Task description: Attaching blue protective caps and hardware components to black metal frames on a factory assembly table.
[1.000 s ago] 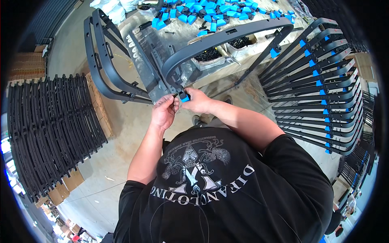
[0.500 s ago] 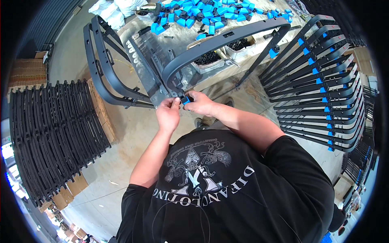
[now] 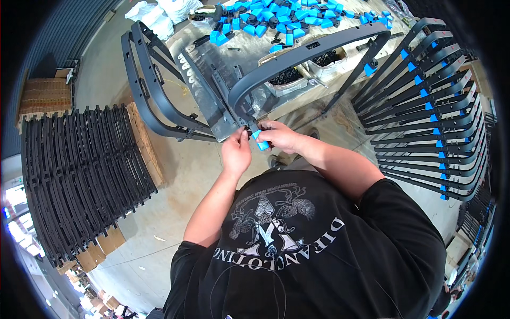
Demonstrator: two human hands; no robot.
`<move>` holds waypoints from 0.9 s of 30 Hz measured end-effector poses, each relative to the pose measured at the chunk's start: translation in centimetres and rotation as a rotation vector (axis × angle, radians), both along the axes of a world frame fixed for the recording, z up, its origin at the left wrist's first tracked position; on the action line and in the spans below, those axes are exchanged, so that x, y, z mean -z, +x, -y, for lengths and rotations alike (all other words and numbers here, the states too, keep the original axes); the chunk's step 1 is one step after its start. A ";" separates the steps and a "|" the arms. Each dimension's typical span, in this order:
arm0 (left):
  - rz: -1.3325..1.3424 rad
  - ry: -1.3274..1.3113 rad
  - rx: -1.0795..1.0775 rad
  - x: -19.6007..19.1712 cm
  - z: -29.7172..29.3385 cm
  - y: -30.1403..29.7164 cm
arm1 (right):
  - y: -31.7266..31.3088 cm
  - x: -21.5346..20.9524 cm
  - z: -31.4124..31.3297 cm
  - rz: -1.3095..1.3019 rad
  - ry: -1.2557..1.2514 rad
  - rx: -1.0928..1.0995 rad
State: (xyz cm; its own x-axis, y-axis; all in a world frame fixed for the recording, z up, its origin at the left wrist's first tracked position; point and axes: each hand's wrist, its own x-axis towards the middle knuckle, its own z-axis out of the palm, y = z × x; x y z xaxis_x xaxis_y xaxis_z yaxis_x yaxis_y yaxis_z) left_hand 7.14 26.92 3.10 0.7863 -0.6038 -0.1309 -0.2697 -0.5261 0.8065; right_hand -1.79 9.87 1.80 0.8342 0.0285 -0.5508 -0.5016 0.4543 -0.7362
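A dark grey curved metal frame (image 3: pixel 313 48) arches over the near edge of the workbench, its near end coming down between my hands. My right hand (image 3: pixel 281 137) is closed on a small blue plastic cap (image 3: pixel 261 140) just below that end; I cannot tell whether the cap touches the frame. Close beside it, my left hand (image 3: pixel 236 153) has thumb and fingertips pinched together at a small dark part, too small and hidden to name. A black fixture (image 3: pixel 220 85) lies along the bench left of the frame's end.
Blue-and-black caps (image 3: pixel 289 18) are heaped at the back of the metal-topped bench (image 3: pixel 204 61). Two boxes of small black parts (image 3: pixel 287 77) stand nearer. Finished-looking frames (image 3: pixel 446 111) with blue caps crowd the right; stacked black bars (image 3: pixel 85 175) lie left; two frames (image 3: pixel 154 90) lean at the bench's left.
More of the blue cap shows now, extending toward me below my right fingers. Both hands stay at the frame's end. The whole view has shifted slightly.
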 end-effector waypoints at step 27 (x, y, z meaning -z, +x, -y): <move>0.359 -0.034 0.127 0.4 0.1 1.0 | 0.1 1.4 -0.6 0.077 -0.449 0.039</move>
State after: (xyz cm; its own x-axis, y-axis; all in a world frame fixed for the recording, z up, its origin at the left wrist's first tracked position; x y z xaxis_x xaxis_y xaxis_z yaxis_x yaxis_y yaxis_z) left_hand 8.19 26.80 2.67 0.6971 -0.6986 0.1614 -0.5998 -0.4447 0.6652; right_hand -1.68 10.45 0.36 0.8689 -0.2311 -0.4377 -0.4265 0.0991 -0.8990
